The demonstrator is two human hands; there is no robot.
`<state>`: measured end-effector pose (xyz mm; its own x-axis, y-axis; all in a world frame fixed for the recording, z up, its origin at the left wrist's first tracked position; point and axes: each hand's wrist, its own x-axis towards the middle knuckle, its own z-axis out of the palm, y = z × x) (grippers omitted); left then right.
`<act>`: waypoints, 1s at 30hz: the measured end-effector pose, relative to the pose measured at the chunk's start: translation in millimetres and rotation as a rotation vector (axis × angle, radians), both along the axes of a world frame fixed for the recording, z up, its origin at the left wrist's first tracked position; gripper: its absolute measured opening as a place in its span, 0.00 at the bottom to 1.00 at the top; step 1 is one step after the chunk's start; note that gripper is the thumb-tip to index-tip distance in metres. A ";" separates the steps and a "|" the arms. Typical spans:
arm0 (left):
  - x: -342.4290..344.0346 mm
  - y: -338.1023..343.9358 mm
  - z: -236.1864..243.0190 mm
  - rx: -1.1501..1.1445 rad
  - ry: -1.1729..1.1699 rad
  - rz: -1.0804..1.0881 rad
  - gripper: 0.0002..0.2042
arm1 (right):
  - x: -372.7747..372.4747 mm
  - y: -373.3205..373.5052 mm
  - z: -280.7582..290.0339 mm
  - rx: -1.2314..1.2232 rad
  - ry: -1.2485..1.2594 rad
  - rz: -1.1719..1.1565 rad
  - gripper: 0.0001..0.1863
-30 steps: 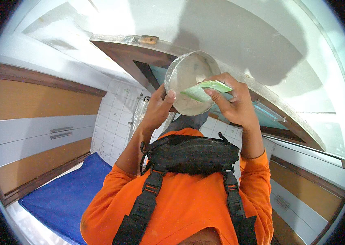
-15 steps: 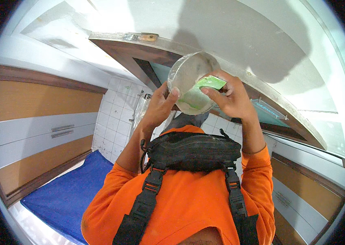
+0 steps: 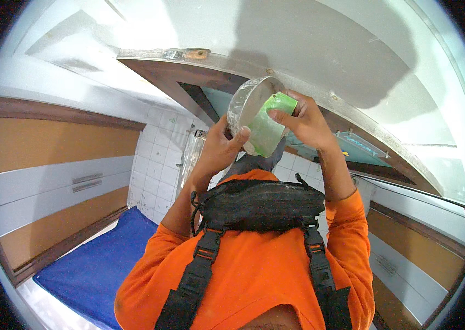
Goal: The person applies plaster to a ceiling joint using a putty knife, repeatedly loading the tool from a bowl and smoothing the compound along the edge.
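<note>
Nearest: orange shirt (image 3: 260,264), below the bowl (image 3: 242,102). Black bag (image 3: 260,204) strapped on the chest, just short of the bowl; worn there, I judge, so both arms pass freely either side.

Left hand (image 3: 226,146) grasps the bowl from its left, thumb on the near rim, fingers around the outside, mostly hidden. No table beneath it; this hand seems to carry the weight.

Bowl is held out beyond the bag, tilted, mouth turned toward the right. That tilt likely leaves the opening within easy reach.

Right hand (image 3: 308,122) pinches the green scraper (image 3: 272,124) by its upper edge, thumb on the face, fingers behind. High grip probably leaves the flat part clear of the fingers. Scraper lies across the bowl's mouth, lower end at the near rim; whether touching, cannot tell. Pale smears on both.

Past the bowl: dusty ledge (image 3: 227,61). Wooden-handled knife (image 3: 195,54) lies along it, beyond and left of the bowl; a spot perhaps chosen for handy reach.

Farther: tiled floor (image 3: 153,159) below and left of the bowl; blue sheet (image 3: 98,267) nearer and farther left, maybe as cover; drawers (image 3: 51,176) well left.
</note>
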<state>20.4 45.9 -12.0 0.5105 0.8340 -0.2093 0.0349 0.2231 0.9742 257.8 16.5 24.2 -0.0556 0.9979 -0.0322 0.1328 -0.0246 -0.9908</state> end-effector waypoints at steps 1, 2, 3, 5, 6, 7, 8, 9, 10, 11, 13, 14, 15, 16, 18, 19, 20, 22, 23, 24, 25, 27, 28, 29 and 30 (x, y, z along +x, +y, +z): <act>0.4 -0.3 -3.8 0.013 -0.004 0.003 0.28 | -0.1 -1.2 0.0 -0.022 -0.001 -0.013 0.10; 1.9 -0.4 -2.2 0.023 -0.009 0.007 0.28 | -1.3 -3.0 1.0 -0.047 -0.001 -0.025 0.11; 2.7 -1.3 1.5 0.025 -0.003 0.009 0.28 | -2.2 -4.7 1.6 -0.071 -0.001 -0.037 0.12; 3.5 -3.4 12.5 0.029 0.010 0.016 0.28 | -0.7 -8.1 -3.9 -0.151 0.056 -0.083 0.12; 3.2 -3.2 12.5 0.000 0.018 0.014 0.28 | -0.4 -9.8 -5.9 -0.191 0.084 -0.105 0.12; 2.5 -2.7 11.9 -0.029 0.025 0.012 0.28 | -0.9 -11.9 -6.2 -0.220 0.144 -0.130 0.13; 1.7 -1.2 11.6 -0.054 0.031 0.008 0.28 | -1.6 -13.3 -5.0 -0.245 0.203 -0.157 0.13; 0.1 -0.9 9.9 -0.099 0.011 0.022 0.28 | -2.4 -15.2 -4.1 -0.270 0.262 -0.183 0.13; -2.3 -1.4 6.8 -0.143 -0.009 0.036 0.27 | -1.8 -18.4 -7.7 -0.291 0.363 -0.202 0.14; -3.6 0.7 3.5 -0.182 -0.033 0.050 0.27 | 1.7 -19.9 -16.6 -0.307 0.461 -0.219 0.15; -7.5 2.4 4.0 -0.179 -0.022 0.071 0.27 | 9.1 -24.3 -30.7 -0.297 0.636 -0.233 0.17; -9.3 4.3 3.2 -0.172 -0.022 0.081 0.27 | 9.1 -26.2 -27.6 -0.311 0.725 -0.305 0.16; -12.1 5.7 -6.2 -0.198 -0.128 0.087 0.28 | 7.8 -27.9 -21.7 -0.316 0.810 -0.370 0.16; -16.6 6.3 -13.3 -0.245 -0.137 0.108 0.28 | 7.3 -30.3 -17.4 -0.322 0.898 -0.435 0.16; -17.2 7.7 -12.5 -0.334 -0.157 0.129 0.30 | 15.5 -37.7 -32.0 -0.240 0.882 -0.467 0.16; -18.5 6.5 -13.6 -0.353 -0.200 0.140 0.30 | 21.0 -42.6 -33.7 -0.215 0.877 -0.451 0.16; -20.2 5.7 -13.8 -0.372 -0.244 0.143 0.31 | 26.1 -47.5 -31.6 -0.184 0.871 -0.439 0.17; -25.6 3.9 -17.7 -0.213 -0.236 0.107 0.36 | 31.9 -58.6 -23.0 -0.183 0.895 -0.456 0.17; -26.5 4.3 -22.8 -0.439 -0.365 0.171 0.38 | 33.9 -62.4 -16.7 -0.184 0.907 -0.462 0.18; -28.2 4.5 -16.7 -0.407 -0.406 0.100 0.40 | 31.9 -63.0 -3.8 -0.131 0.917 -0.436 0.19; -30.6 5.5 -19.1 -0.407 -0.411 0.108 0.41 | 20.6 -62.2 14.1 -0.089 0.927 -0.401 0.19; -33.9 4.9 -23.4 -0.407 -0.415 0.120 0.41 | 14.4 -70.6 22.9 -0.039 0.904 -0.339 0.21; -34.4 4.5 -21.3 -0.401 -0.422 0.127 0.41 | 15.9 -75.6 21.1 -0.026 0.868 -0.311 0.22; -36.0 3.1 -20.1 -0.393 -0.428 0.136 0.41 | 18.5 -76.5 22.1 -0.014 0.832 -0.280 0.24; -37.9 3.9 -18.3 -0.412 -0.432 0.127 0.41 | 14.2 -72.7 35.7 0.032 0.871 -0.269 0.25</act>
<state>-17.5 49.8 -30.4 0.5227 0.7887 -0.3236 -0.3962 0.5609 0.7269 272.0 -56.2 59.9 0.1874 0.9805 -0.0598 -0.6688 0.0828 -0.7388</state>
